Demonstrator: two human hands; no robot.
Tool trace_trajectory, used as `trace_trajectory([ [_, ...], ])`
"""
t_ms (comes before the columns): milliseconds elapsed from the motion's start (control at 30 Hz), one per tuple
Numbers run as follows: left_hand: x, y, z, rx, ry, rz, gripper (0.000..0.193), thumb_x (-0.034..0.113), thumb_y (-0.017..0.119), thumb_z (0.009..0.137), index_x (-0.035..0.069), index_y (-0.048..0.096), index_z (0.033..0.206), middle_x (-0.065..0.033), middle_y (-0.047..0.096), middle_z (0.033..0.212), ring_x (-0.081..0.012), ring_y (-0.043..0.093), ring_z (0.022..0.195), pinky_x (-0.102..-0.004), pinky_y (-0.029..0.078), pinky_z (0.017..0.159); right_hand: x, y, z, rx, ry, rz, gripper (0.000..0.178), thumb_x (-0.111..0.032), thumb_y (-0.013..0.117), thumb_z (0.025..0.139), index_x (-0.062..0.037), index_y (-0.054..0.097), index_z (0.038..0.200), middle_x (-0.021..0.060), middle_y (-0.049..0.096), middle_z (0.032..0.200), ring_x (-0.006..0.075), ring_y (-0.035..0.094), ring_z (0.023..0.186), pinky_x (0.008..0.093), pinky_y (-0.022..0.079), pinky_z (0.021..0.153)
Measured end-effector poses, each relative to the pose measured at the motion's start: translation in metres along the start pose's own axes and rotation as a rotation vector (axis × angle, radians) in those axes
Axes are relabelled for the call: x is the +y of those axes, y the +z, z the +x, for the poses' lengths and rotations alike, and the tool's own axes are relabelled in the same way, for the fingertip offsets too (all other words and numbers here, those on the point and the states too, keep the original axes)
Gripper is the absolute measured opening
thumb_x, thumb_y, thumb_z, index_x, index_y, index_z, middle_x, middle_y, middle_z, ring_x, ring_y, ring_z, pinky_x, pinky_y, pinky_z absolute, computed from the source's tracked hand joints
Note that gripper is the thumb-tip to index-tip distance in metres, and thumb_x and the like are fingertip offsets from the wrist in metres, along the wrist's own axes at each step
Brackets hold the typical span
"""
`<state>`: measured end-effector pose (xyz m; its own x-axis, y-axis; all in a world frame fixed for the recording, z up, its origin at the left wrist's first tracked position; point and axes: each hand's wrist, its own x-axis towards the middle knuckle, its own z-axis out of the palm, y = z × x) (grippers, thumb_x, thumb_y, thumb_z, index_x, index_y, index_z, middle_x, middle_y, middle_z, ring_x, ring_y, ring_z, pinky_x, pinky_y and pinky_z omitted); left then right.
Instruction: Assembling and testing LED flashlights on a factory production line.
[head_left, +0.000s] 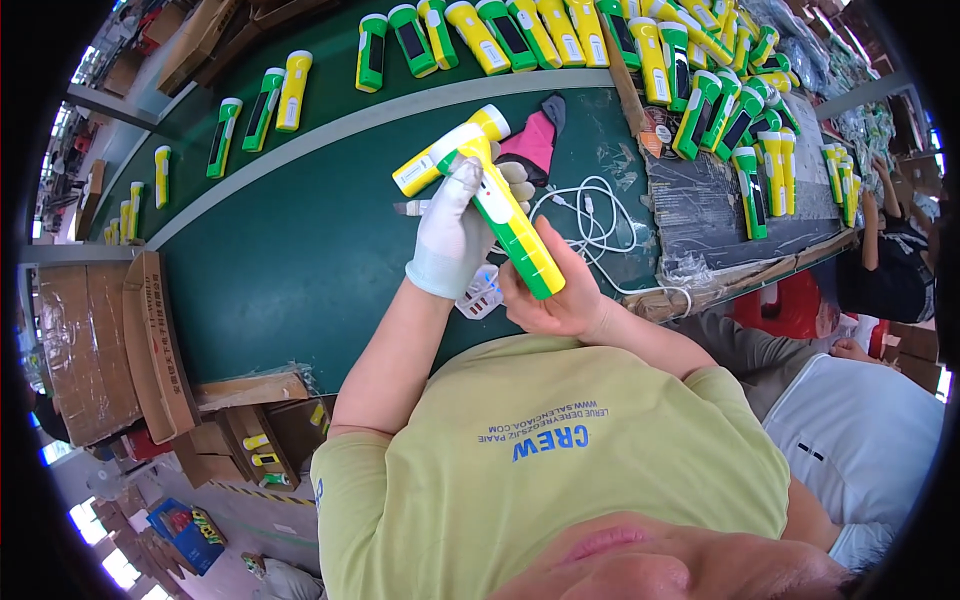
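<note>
Knit-gloved left hand [448, 225] wraps snugly round one chunky plastic flashlight [510, 225] over the green table [290, 270], bare right hand [562, 290] pinching its tail. There's a second flashlight [420, 172] right behind it.

Left hand [455, 215]: white glove [440, 245], ribbed cuff [433, 279]. Right hand [562, 290]: bare. Shirt [640, 430]: lime-green, short sleeves [352, 490], blue chest print [551, 442].

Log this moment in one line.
left hand: gloved, gripping green-and-yellow flashlight | right hand: bare, holding its near end | nearby: second flashlight, white cable
</note>
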<state>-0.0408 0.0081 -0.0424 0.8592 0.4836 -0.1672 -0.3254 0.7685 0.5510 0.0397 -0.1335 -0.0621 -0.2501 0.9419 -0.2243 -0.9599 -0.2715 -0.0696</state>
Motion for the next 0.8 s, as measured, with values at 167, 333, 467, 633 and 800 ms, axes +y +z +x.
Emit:
trace_trajectory([
  [167,0.005,0.015,-0.009,0.033,0.079,0.413,0.045,0.030,0.052,0.099,0.002,0.043,0.132,-0.0105,0.059,0.114,-0.0185,0.060,0.103,-0.0334,0.048,0.090,-0.030,0.007,-0.009,0.111,-0.131,-0.753,0.044,-0.033,0.060,0.092,-0.0048,0.054,0.125,0.0109,0.065,0.085,0.0113,0.056,0.055,0.0203,0.037,0.043],
  [333,0.005,-0.008,-0.005,-0.139,0.086,0.343,0.075,0.057,0.037,0.098,-0.002,0.030,0.142,-0.0223,0.051,0.133,-0.0312,0.055,0.117,-0.0414,0.042,0.102,-0.114,0.053,-0.052,0.210,-0.842,-0.808,0.027,-0.020,0.069,0.086,-0.0035,0.062,0.106,0.0003,0.062,0.084,0.0067,0.056,0.068,0.0207,0.045,0.057],
  [467,0.011,-0.004,-0.003,0.053,0.148,0.395,0.064,0.043,0.049,0.098,-0.003,0.033,0.139,-0.0200,0.057,0.115,-0.0274,0.059,0.104,-0.0416,0.047,0.093,-0.135,0.069,-0.102,0.857,-0.781,-1.960,0.041,-0.024,0.079,0.075,-0.0043,0.065,0.108,0.0061,0.065,0.086,0.0185,0.062,0.079,0.0324,0.049,0.073],
  [633,0.020,-0.019,-0.002,0.133,0.167,0.453,0.054,0.036,0.052,0.098,0.000,0.040,0.136,-0.0138,0.059,0.111,-0.0219,0.059,0.098,-0.0347,0.047,0.086,-0.193,0.005,-0.170,1.247,-1.039,-1.621,0.056,-0.035,0.078,0.078,-0.0042,0.061,0.121,0.0086,0.068,0.098,0.0184,0.064,0.089,0.0338,0.049,0.081],
  [800,0.036,-0.045,0.014,0.189,0.148,0.622,0.051,0.037,0.055,0.096,0.001,0.046,0.131,-0.0085,0.062,0.103,-0.0188,0.061,0.091,-0.0325,0.049,0.082,-0.249,-0.054,-0.236,2.177,-0.371,-1.936,0.081,-0.070,0.056,0.079,-0.0045,0.054,0.127,0.0223,0.067,0.109,0.0375,0.064,0.104,0.0466,0.048,0.090],
])
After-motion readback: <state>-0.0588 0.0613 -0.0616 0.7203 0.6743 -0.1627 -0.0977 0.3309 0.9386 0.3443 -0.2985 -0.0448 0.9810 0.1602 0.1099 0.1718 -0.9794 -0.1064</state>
